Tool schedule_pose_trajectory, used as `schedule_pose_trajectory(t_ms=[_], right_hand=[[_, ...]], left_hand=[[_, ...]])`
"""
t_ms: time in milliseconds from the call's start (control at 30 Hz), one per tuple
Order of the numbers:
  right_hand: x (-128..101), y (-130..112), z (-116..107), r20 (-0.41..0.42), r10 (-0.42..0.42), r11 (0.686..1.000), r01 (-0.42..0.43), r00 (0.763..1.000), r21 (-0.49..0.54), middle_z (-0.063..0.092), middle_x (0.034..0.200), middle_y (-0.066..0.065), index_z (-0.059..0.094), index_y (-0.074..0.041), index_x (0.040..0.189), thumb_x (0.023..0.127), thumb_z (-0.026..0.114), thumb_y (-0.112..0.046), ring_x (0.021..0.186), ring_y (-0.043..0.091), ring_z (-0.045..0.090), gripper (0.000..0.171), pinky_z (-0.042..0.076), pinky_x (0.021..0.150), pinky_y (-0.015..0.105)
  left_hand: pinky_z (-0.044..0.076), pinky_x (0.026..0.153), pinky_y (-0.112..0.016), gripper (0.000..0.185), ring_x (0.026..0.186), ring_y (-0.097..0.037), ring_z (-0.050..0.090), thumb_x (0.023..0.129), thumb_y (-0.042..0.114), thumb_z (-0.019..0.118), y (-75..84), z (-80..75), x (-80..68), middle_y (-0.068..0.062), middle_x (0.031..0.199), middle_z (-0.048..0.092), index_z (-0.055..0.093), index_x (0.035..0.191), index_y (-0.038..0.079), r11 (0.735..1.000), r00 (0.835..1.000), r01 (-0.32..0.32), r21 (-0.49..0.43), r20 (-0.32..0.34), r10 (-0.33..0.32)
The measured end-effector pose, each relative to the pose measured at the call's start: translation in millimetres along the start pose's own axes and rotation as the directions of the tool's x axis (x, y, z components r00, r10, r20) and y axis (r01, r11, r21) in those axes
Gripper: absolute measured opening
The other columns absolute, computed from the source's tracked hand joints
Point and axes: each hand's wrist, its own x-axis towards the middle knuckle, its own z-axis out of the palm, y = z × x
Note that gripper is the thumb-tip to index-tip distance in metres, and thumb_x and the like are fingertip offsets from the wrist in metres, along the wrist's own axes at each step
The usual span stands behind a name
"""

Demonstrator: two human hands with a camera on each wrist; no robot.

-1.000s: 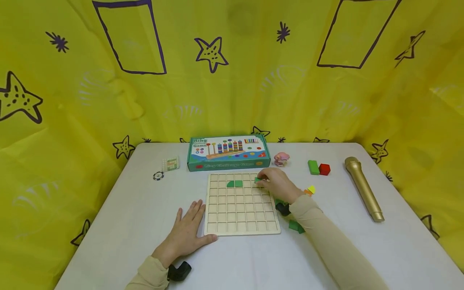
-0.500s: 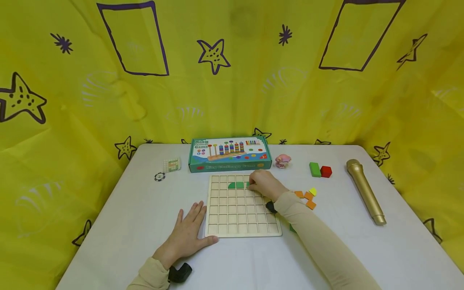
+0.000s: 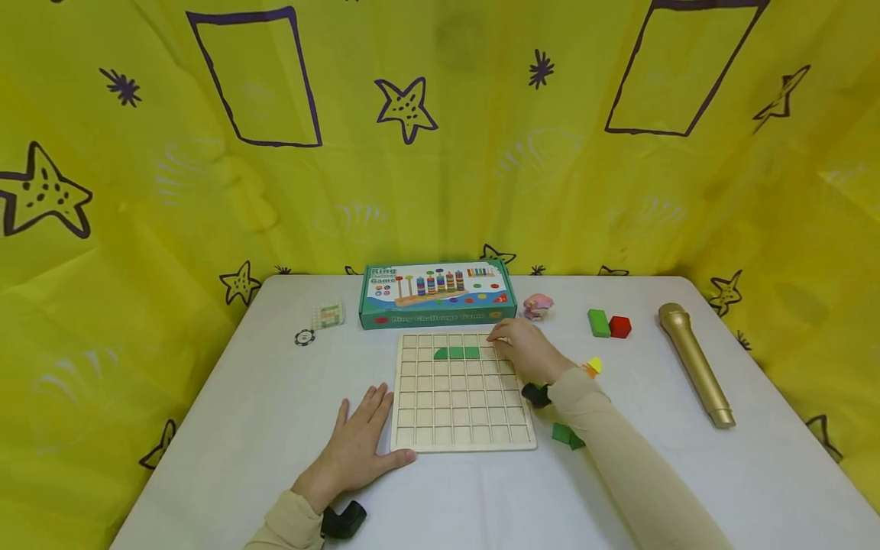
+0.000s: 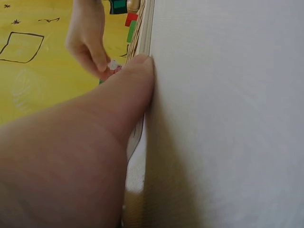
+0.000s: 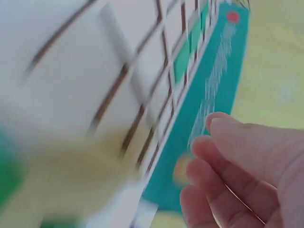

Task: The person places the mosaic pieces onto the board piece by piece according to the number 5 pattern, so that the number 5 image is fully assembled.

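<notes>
A wooden grid board (image 3: 464,397) lies in the middle of the white table (image 3: 687,473). Three green pieces (image 3: 456,353) sit side by side in its second row. My right hand (image 3: 507,340) hovers over the board's far right corner, just right of those pieces, with loosely bent fingers (image 5: 223,161) that hold nothing. The right wrist view shows the board (image 5: 118,71), blurred, and the green pieces (image 5: 183,61). My left hand (image 3: 360,431) lies flat on the table at the board's near left corner. Its thumb (image 4: 128,90) touches the board's edge.
A teal ring-game box (image 3: 436,294) stands behind the board. To the right are a pink toy (image 3: 537,305), a green block (image 3: 598,322), a red block (image 3: 619,327) and a gold microphone (image 3: 694,363). Loose green pieces (image 3: 567,435) and orange-yellow pieces (image 3: 593,367) lie beside my right forearm.
My right hand carried a green piece left, set it next to the two on the board, then drew back to the right, empty. The left hand stayed put.
</notes>
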Motion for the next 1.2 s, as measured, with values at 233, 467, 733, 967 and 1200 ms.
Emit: schedule_pose_trajectory(t_ms=[233, 467, 733, 967, 1200], right_hand=[[-39.6, 34.6, -22.3, 0.035, 0.216, 0.972, -0.218, 0.976, 0.085, 0.07, 0.102, 0.012, 0.073, 0.004, 0.107, 0.092, 0.068, -0.006, 0.095, 0.031, 0.059, 0.019, 0.048, 0.088, 0.049], [-58.9, 49.7, -24.7, 0.126, 0.232, 0.965, -0.244, 0.965, 0.095, 0.062, 0.084, 0.001, 0.073, 0.001, 0.105, 0.087, 0.074, -0.012, 0.078, 0.021, 0.051, 0.023, 0.047, 0.072, 0.035], [-53.5, 45.0, -17.7, 0.148, 0.29, 0.955, -0.295, 0.945, 0.008, 0.057, 0.08, 0.002, 0.072, 0.001, 0.104, 0.086, 0.076, -0.014, 0.077, 0.022, 0.049, 0.024, 0.045, 0.07, 0.034], [-50.0, 38.8, -12.7, 0.115, 0.294, 0.954, -0.283, 0.949, -0.101, 0.057, 0.087, 0.006, 0.069, 0.002, 0.102, 0.088, 0.075, -0.017, 0.08, 0.025, 0.05, 0.024, 0.047, 0.074, 0.041], [-44.9, 33.3, -12.3, 0.077, 0.338, 0.941, -0.338, 0.938, -0.01, 0.062, 0.103, 0.013, 0.063, 0.005, 0.115, 0.094, 0.067, -0.016, 0.091, 0.028, 0.054, 0.03, 0.048, 0.089, 0.046]], left_hand=[[0.003, 0.11, -0.063, 0.104, 0.145, -0.034, 0.015, 0.084, 0.073, 0.054, -1.0, 0.4, 0.9, -0.018, 0.158, 0.023, 0.031, 0.15, -0.004, 0.999, 1.0, 0.003, 0.032, -0.005, -0.003], [0.003, 0.11, -0.064, 0.104, 0.145, -0.034, 0.015, 0.084, 0.073, 0.054, -0.5, -0.6, 0.2, -0.018, 0.158, 0.022, 0.03, 0.15, -0.004, 1.0, 1.0, 0.007, 0.021, -0.002, -0.007], [0.002, 0.111, -0.063, 0.104, 0.146, -0.033, 0.014, 0.084, 0.072, 0.055, 1.2, -0.8, 1.8, -0.018, 0.158, 0.022, 0.03, 0.15, -0.004, 1.0, 1.0, 0.011, 0.012, 0.002, -0.011], [0.002, 0.111, -0.063, 0.103, 0.145, -0.034, 0.015, 0.084, 0.072, 0.056, 2.1, -1.3, 1.0, -0.017, 0.158, 0.022, 0.03, 0.15, -0.004, 1.0, 1.0, 0.012, 0.013, 0.002, -0.012], [0.003, 0.111, -0.063, 0.104, 0.145, -0.034, 0.015, 0.084, 0.073, 0.055, 1.7, 0.1, 0.3, -0.017, 0.158, 0.022, 0.03, 0.15, -0.004, 1.0, 1.0, 0.007, 0.003, 0.0, -0.007]])
